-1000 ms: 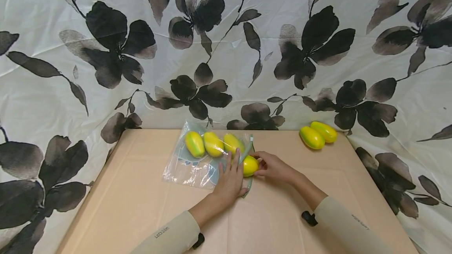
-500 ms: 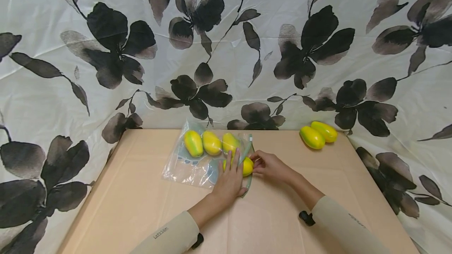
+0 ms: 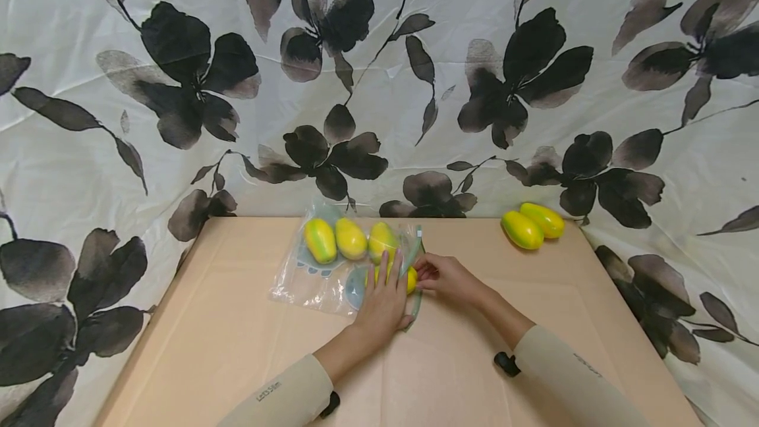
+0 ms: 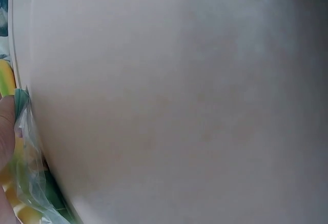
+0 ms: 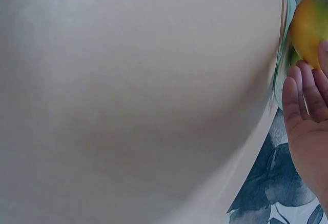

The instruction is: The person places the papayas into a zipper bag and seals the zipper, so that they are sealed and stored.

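A clear zip bag [image 3: 314, 298] with pale blue print lies on the board, its green-edged mouth facing right. Inside it are three yellow-green mangoes, among them the left one [image 3: 320, 241], the middle one [image 3: 351, 239] and the right one [image 3: 382, 240]. My left hand [image 3: 381, 305] rests on the bag near its mouth, fingers straight and spread over a further mango [image 3: 412, 280], which is partly hidden. My right hand [image 3: 447, 279] holds this mango's right end at the mouth. In the right wrist view, thumb and fingers meet the mango [image 5: 308, 26] at its end.
Two more mangoes, a front one [image 3: 522, 230] and a back one [image 3: 543, 220], lie together at the board's far right corner. The tan cardboard board [image 3: 237, 348] ends against a white cloth [image 3: 415, 170] with dark flowers behind it.
The mango in my right hand has moved left, deeper into the bag and under the left hand. My right hand has followed it left. The bagged mangoes have shifted slightly left.
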Demonstrator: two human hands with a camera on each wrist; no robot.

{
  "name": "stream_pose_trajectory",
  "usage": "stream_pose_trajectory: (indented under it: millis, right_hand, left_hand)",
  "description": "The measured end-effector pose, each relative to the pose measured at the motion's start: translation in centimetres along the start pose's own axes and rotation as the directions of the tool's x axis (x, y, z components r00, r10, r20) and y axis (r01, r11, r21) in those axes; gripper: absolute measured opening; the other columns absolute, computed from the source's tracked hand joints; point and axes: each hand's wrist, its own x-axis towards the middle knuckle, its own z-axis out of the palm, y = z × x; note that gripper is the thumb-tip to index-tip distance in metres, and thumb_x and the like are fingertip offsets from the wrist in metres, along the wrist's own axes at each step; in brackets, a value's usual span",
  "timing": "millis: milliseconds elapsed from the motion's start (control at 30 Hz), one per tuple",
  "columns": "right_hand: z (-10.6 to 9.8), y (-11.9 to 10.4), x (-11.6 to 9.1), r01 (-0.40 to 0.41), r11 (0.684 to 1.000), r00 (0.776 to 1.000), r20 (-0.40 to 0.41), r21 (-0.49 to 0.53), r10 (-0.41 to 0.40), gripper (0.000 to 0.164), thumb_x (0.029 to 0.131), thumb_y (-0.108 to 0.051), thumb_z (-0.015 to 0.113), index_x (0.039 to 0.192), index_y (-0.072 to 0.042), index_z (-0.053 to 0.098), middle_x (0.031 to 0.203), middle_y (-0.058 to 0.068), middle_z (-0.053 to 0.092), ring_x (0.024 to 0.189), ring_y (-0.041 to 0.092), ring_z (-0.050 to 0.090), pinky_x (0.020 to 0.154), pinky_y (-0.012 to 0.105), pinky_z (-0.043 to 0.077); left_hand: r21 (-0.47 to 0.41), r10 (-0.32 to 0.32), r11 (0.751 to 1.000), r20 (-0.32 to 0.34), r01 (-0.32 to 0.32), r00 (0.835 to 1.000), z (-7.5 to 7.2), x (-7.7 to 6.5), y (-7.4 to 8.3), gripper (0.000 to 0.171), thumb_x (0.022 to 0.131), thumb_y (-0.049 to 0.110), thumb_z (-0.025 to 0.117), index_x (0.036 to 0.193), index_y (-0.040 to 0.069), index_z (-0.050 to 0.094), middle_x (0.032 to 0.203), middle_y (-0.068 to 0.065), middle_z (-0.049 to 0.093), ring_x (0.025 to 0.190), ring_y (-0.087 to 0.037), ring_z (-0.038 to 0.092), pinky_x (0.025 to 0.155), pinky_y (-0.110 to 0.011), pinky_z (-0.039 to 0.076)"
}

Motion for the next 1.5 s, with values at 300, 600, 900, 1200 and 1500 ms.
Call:
stream_pose_trajectory:
  millis: [300,600,900,1200,1500]
  right_hand:
    - [0.9,-0.4,0.7,0.018,1.000,1.000,-0.010,-0.001,-0.018,0.028,0.087,-0.015,0.082,0.110,-0.007,0.068,0.099,0.004,0.075,0.088,0.008,0.070,0.080,0.022,0.059]
    - [1.0,-0.4,0.6,0.019,0.999,1.000,-0.022,-0.028,-0.019,0.027,0.088,-0.019,0.082,0.109,-0.010,0.068,0.097,-0.001,0.074,0.087,0.007,0.069,0.080,0.022,0.058]
    - [0.1,0.0,-0.7,-0.012,1.000,0.998,-0.068,-0.020,0.010,0.030,0.089,-0.019,0.082,0.113,-0.009,0.067,0.099,0.000,0.074,0.089,0.009,0.069,0.083,0.026,0.059]
    - [-3.5,1.6,-3.7,-0.169,0.985,0.966,-0.204,-0.020,0.161,0.044,0.093,-0.024,0.078,0.131,-0.010,0.061,0.128,0.012,0.067,0.117,0.030,0.063,0.103,0.051,0.053]
    - [-9.9,4.6,-5.7,-0.177,0.973,0.885,-0.457,-0.148,0.091,0.054,0.094,-0.017,0.076,0.139,0.001,0.054,0.140,0.026,0.052,0.132,0.047,0.047,0.109,0.064,0.039]
  left_hand:
    - [0.061,0.024,0.998,-0.017,-0.023,1.000,-0.1,0.2,0.0,0.108,0.073,0.069,0.081,0.153,0.006,0.045,0.169,-0.025,0.023,0.155,-0.049,0.022,0.119,-0.062,0.035]
    - [0.065,0.024,0.998,-0.015,-0.023,1.000,-0.2,0.3,-0.1,0.110,0.071,0.070,0.081,0.153,0.005,0.046,0.168,-0.025,0.024,0.155,-0.049,0.023,0.119,-0.061,0.035]
    - [0.053,0.009,0.999,0.040,-0.011,0.999,0.0,0.1,-0.2,0.113,0.076,0.072,0.076,0.158,0.004,0.038,0.170,-0.024,0.019,0.157,-0.045,0.018,0.122,-0.060,0.029]
    - [0.050,-0.001,0.999,0.040,-0.001,0.999,0.4,-0.1,-0.3,0.105,0.077,0.071,0.076,0.153,0.006,0.045,0.170,-0.024,0.020,0.157,-0.045,0.019,0.123,-0.058,0.028]
    - [0.037,0.004,0.999,-0.014,-0.003,1.000,0.5,-0.3,-0.4,0.102,0.072,0.070,0.080,0.147,0.007,0.050,0.168,-0.025,0.025,0.155,-0.048,0.024,0.121,-0.056,0.034]
